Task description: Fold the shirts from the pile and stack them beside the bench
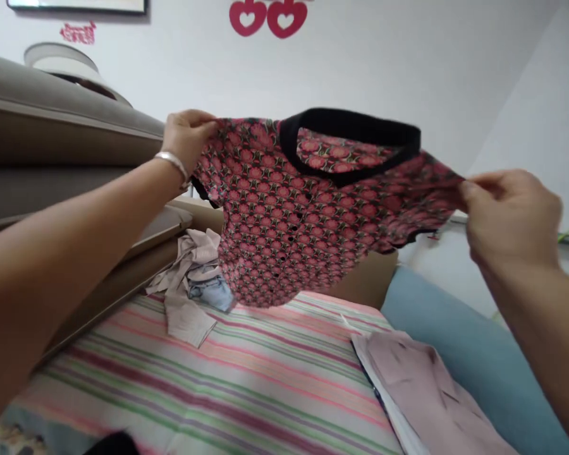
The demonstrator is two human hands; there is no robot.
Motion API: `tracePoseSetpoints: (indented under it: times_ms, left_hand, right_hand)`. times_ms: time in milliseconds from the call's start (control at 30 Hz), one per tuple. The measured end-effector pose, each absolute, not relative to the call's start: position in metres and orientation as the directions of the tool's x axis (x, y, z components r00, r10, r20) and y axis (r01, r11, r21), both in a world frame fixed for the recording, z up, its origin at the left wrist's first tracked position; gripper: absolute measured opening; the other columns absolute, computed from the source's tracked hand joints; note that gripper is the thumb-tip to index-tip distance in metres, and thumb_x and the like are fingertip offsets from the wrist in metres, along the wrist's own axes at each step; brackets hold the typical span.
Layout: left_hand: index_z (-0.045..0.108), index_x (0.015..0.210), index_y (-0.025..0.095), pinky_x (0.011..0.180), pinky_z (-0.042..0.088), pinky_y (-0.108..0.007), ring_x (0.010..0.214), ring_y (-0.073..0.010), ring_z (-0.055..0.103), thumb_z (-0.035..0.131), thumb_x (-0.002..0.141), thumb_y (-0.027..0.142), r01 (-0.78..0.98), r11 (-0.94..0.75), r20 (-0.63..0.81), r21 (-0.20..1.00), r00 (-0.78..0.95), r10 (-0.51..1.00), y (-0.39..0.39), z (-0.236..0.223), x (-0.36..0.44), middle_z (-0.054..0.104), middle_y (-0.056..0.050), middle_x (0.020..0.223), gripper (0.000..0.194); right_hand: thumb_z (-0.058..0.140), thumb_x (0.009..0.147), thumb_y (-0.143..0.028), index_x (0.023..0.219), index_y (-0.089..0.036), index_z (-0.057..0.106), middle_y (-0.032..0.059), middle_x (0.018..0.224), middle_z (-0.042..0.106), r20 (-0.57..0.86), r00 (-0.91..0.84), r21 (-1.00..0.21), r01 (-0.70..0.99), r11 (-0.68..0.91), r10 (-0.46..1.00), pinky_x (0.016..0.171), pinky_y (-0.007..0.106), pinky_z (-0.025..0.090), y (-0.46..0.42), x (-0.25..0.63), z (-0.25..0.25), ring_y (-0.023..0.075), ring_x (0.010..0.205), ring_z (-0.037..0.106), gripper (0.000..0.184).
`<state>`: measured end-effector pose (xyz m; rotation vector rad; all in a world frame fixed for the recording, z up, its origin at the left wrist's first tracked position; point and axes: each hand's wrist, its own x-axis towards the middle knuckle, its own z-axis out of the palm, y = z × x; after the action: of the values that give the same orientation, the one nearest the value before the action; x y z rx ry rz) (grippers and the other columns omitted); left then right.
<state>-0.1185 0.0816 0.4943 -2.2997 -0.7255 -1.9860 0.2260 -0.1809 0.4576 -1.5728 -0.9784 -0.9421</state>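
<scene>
A red floral short-sleeved blouse (275, 208) with a black neckband and dark buttons down its front hangs spread in the air between my hands. My left hand (188, 142), with a silver bangle at the wrist, pinches it at one shoulder. At the other shoulder, my right hand (512, 218) grips the cloth between thumb and fingers. The blouse is tilted, its right side lower. Its hem hangs over the striped sheet (246, 373); whether it touches cannot be told.
Crumpled pale clothes (189, 284) and a light blue denim piece (212, 292) lie at the far left. Flat mauve garments (417, 379) rest at the right, beside a blue cushion-like surface (440, 316). A grey-brown sofa back (66, 133) borders the left, with a pale hat-like object (66, 60) on top.
</scene>
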Motion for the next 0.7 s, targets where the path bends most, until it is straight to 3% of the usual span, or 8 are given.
tracePoseSetpoints:
  times_ms: [100,133,233,300,467,567,700]
  left_hand:
    - [0.060,0.098,-0.007,0.083,0.042,-0.033,0.092,-0.0165,0.061,0.045,0.081,0.038,0.361,-0.882,0.943,0.304,0.016,0.331,0.042,0.424,-0.152,0.067,-0.006,0.090,0.050]
    - [0.065,0.094,-0.001,0.086,0.043,-0.034,0.090,-0.0161,0.062,0.052,0.080,0.036,0.348,-0.887,0.934,0.303,0.077,0.349,0.031,0.391,-0.166,0.068,-0.005,0.090,0.041]
    - [0.067,0.095,0.023,0.092,0.045,-0.032,0.094,-0.0153,0.061,0.058,0.079,0.032,0.266,-0.881,0.847,0.393,0.270,0.459,0.012,0.280,-0.205,0.068,0.003,0.099,0.021]
    - [0.068,0.092,0.033,0.092,0.046,-0.030,0.097,-0.0157,0.061,0.055,0.080,0.032,0.269,-0.837,0.745,0.476,0.382,0.546,0.007,0.203,-0.225,0.068,0.006,0.100,0.017]
    - [0.070,0.089,0.035,0.099,0.041,-0.036,0.109,-0.0210,0.055,0.049,0.078,0.048,0.380,-0.638,0.425,0.670,0.508,0.749,-0.001,0.049,-0.249,0.066,0.002,0.107,0.027]
    - [0.070,0.088,0.036,0.102,0.038,-0.038,0.111,-0.0224,0.054,0.049,0.075,0.055,0.434,-0.551,0.305,0.713,0.516,0.800,-0.004,-0.008,-0.257,0.066,0.001,0.109,0.031]
    - [0.070,0.087,0.040,0.104,0.036,-0.039,0.114,-0.0226,0.052,0.050,0.073,0.058,0.459,-0.510,0.249,0.727,0.517,0.819,-0.011,-0.042,-0.270,0.065,0.003,0.110,0.030]
  right_hand:
    - [0.034,0.084,-0.054,0.103,-0.032,0.060,0.0047,0.111,0.062,0.891,0.391,-0.351,0.916,-0.196,0.230,0.093,0.038,0.038,-0.220,0.202,0.390,0.0232,0.108,0.053,0.039]
    - [0.038,0.083,-0.053,0.100,-0.037,0.058,0.0016,0.113,0.061,0.858,0.434,-0.389,0.898,-0.204,0.274,0.094,0.038,0.040,-0.230,0.196,0.358,0.0239,0.111,0.052,0.031]
    - [0.037,0.076,-0.060,0.081,-0.037,0.058,0.0023,0.107,0.064,0.713,0.541,-0.514,0.836,-0.193,0.445,0.091,0.046,0.045,-0.252,0.187,0.241,0.0294,0.103,0.057,0.031]
    - [0.039,0.075,-0.057,0.082,-0.033,0.061,0.0034,0.111,0.063,0.615,0.548,-0.576,0.803,-0.151,0.566,0.093,0.045,0.046,-0.259,0.185,0.159,0.0288,0.106,0.056,0.033]
    - [0.043,0.077,-0.052,0.081,-0.028,0.064,0.0061,0.110,0.064,0.403,0.503,-0.700,0.708,-0.098,0.765,0.092,0.039,0.048,-0.263,0.176,0.010,0.0251,0.104,0.058,0.033]
    - [0.045,0.076,-0.052,0.077,-0.028,0.065,0.0054,0.107,0.066,0.371,0.472,-0.728,0.682,-0.065,0.800,0.089,0.037,0.049,-0.263,0.166,-0.031,0.0243,0.102,0.060,0.031]
    - [0.043,0.077,-0.054,0.069,-0.030,0.063,0.0048,0.102,0.067,0.382,0.528,-0.768,0.638,-0.057,0.759,0.087,0.036,0.050,-0.269,0.149,-0.054,0.0236,0.099,0.061,0.033]
